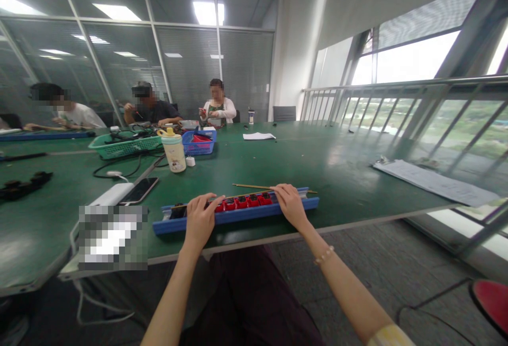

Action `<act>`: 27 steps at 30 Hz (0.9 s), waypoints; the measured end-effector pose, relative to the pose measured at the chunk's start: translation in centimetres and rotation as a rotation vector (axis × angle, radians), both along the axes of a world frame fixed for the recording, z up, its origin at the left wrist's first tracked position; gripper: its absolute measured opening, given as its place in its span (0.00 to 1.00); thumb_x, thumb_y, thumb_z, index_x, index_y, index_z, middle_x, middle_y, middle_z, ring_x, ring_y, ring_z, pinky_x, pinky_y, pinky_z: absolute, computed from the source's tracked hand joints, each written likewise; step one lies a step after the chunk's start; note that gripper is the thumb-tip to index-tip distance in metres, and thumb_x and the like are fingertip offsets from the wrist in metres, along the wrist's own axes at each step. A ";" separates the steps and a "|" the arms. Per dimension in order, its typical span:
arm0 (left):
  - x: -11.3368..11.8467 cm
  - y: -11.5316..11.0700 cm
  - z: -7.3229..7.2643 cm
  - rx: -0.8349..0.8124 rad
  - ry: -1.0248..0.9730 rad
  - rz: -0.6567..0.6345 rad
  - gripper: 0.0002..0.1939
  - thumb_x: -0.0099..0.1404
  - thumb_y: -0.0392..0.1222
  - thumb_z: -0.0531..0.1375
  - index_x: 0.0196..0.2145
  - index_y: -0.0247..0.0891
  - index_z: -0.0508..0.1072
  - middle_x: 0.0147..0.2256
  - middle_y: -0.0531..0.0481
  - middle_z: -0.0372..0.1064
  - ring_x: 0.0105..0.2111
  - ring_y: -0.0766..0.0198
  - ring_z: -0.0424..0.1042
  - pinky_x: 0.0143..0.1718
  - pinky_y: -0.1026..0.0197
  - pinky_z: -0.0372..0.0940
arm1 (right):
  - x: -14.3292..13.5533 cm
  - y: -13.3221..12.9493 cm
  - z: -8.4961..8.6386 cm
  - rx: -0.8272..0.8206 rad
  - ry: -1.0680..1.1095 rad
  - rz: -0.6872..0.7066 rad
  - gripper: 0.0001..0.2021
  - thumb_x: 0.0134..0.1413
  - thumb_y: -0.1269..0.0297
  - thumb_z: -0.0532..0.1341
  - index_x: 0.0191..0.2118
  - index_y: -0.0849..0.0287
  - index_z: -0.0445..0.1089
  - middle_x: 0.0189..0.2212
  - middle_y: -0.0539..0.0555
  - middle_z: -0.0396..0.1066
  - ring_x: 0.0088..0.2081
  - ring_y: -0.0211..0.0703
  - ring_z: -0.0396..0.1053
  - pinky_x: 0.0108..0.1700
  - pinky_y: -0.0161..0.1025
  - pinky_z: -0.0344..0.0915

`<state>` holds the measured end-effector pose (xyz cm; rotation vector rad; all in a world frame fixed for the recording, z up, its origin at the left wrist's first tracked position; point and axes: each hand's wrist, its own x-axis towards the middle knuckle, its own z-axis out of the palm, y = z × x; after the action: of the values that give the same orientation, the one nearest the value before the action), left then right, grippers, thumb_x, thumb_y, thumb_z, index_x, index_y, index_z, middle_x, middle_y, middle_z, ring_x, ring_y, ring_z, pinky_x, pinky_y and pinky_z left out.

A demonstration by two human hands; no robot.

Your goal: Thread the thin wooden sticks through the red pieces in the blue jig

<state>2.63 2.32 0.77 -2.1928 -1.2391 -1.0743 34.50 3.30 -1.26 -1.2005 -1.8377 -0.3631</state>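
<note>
A long blue tray [238,217] lies near the front edge of the green table, with several red blocks [242,202] in a row inside it and a black piece [178,210] at its left end. Over the tray's left part rests my left hand [201,218], fingers bent onto its far side and a thin brass-coloured strip. My right hand [290,204] is at the right part, fingertips together on the thin strip [310,192] along the far edge. Another thin rod [250,185] lies just behind the tray. What is between my fingertips is too small to tell.
To the left are a phone [138,191], a white power strip [112,194] with cables, a yellow bottle [173,151], a green basket [126,146] and a blue basket [198,144]. Papers [432,179] lie on the right. Several people sit across the table.
</note>
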 end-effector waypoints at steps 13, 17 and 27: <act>0.1 -0.1 -0.1 -0.010 0.048 0.055 0.25 0.68 0.34 0.50 0.59 0.52 0.68 0.50 0.46 0.71 0.49 0.55 0.64 0.52 0.50 0.57 | -0.1 -0.2 0.1 0.004 0.015 -0.019 0.15 0.68 0.62 0.49 0.46 0.53 0.73 0.39 0.56 0.73 0.43 0.48 0.68 0.48 0.46 0.62; 0.1 -0.2 -0.1 0.031 -0.095 0.088 0.20 0.69 0.38 0.50 0.57 0.42 0.70 0.49 0.43 0.71 0.49 0.54 0.64 0.54 0.50 0.56 | -0.2 -0.3 0.1 0.014 0.026 -0.052 0.15 0.69 0.61 0.49 0.45 0.53 0.73 0.39 0.56 0.73 0.43 0.48 0.67 0.48 0.46 0.60; 0.1 -0.7 0.3 0.052 -0.258 0.202 0.14 0.70 0.39 0.49 0.43 0.38 0.74 0.45 0.42 0.72 0.48 0.52 0.64 0.54 0.48 0.56 | 0.0 -0.4 0.1 0.029 0.066 -0.108 0.14 0.68 0.61 0.49 0.43 0.55 0.72 0.39 0.57 0.73 0.42 0.48 0.66 0.48 0.46 0.59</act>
<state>2.70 1.59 1.05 -1.8860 -1.4870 -1.3180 34.45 2.86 -1.21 -1.2804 -1.7105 -0.4047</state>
